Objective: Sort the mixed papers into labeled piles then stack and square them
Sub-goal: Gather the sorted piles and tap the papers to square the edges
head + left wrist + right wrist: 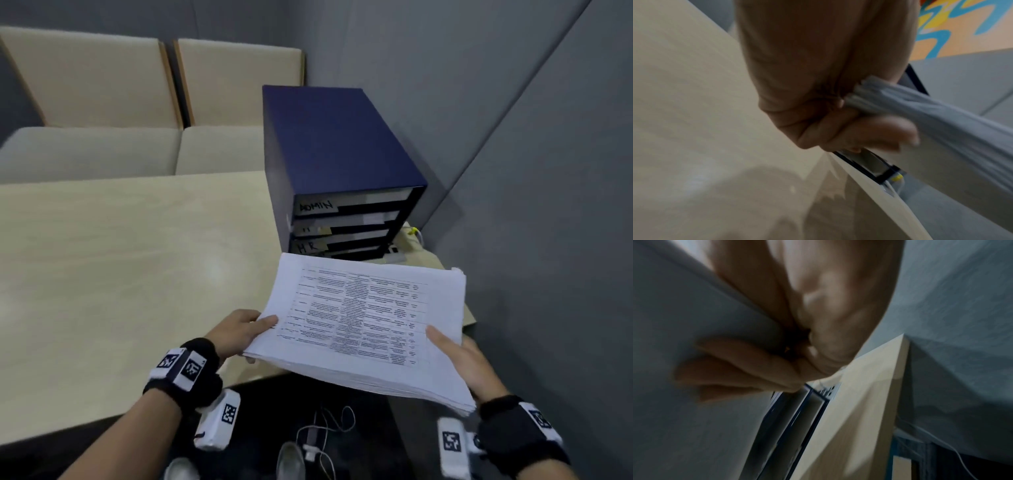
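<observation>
White paper filled both grips: the left hand (239, 330) held the near left edge of the paper stack (363, 322), with the thumb on the top sheet and the fingers (865, 133) curled under it. The right hand (462, 363) held the near right corner in the same way, thumb lying flat on top and fingers (740, 368) pressed against the underside. The stack was thick and hung in the air, partly over the near right edge of the table (120, 274), tilted a little down toward the person. Its long axis ran from the hands away toward the blue drawer cabinet (335, 164), which stood just beyond the far edge of the stack, near the wall. The front of the cabinet, with labels reading ADMIN (317, 206) and HR (307, 247), faced the stack. I judged the right hand to be nearer the cabinet side, while the bare table lay to the left of the grip. If the sorting comes next, the stack probably should go left and down onto that surface.
</observation>
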Demonstrator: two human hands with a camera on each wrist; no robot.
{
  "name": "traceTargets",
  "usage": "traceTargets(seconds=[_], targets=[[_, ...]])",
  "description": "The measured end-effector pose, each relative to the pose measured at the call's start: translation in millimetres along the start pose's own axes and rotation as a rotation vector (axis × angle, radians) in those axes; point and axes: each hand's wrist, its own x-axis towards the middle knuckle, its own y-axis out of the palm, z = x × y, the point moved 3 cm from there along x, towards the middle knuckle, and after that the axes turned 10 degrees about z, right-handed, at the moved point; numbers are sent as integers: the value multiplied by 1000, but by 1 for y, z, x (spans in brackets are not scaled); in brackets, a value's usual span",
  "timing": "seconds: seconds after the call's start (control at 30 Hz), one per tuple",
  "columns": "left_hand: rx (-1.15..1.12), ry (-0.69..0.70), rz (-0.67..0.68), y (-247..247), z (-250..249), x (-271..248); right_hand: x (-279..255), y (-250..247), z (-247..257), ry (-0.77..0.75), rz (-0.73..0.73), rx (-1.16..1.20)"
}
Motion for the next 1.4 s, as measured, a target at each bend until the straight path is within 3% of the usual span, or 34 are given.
traceTargets(seconds=[0.13,0.3,0.5,0.6,0.77,0.9,1.0,1.17,1.27,1.4], targets=[[91,53,-73,25,-43,16,-4,-37,4,-11,-101,60],[-57,55,-155,33,-68,35,11,-41,2,-54,-156,288],[-173,-22,-259,17,-37,27,37,-22,-8,-126,-155,412],[-258,-55,-304,8,-17,16,30,-18,-8,-91,-107,392],[-443,-79,-129,24,-21,12,16,-27,-16,27,-3,336],[-357,-24,-171,38,-32,17,18,-28,-16,61,-17,330],[-432,96,-233,41,-49,19,18,-29,-12,26,-56,374],[-356,277,-306,42,-82,20,16,-33,1,-15,-63,449],[-353,285,-341,43,-87,21,21,-33,0,-39,-79,464],[-468,174,-363,36,-69,22,35,-25,-11,-113,-155,574]])
